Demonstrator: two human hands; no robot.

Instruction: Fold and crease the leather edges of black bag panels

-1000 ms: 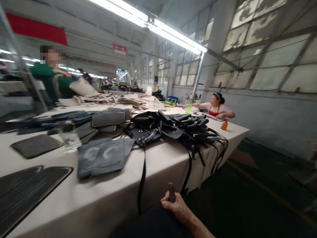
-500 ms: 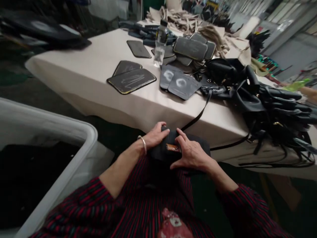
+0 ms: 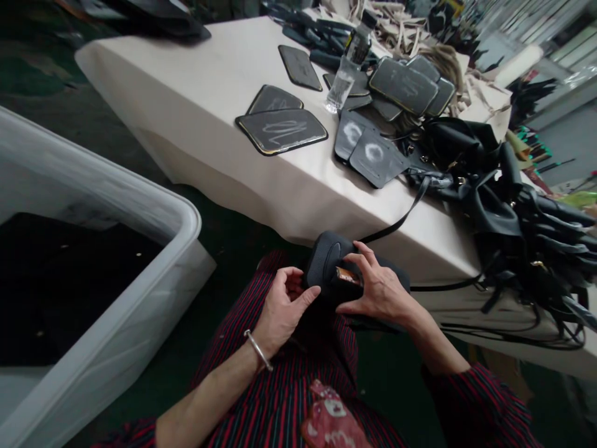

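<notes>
While the left hand [image 3: 285,305] touches the black bag [image 3: 329,270] half-open, the right hand [image 3: 377,287] grips it.

Pouch [image 3: 329,270] sitting between my left hand [image 3: 284,305] and right hand [image 3: 380,289] | table [image 3: 209,93] lying ahead of me | bin [image 3: 153,261] standing left | bottle [image 3: 347,65] standing on table behind panels [image 3: 282,127]

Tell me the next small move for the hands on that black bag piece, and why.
Probably close the left hand fully onto the black leather bag piece. Only its thumb tip touches the piece, while the right hand alone pins a small brown tool against it.
</notes>
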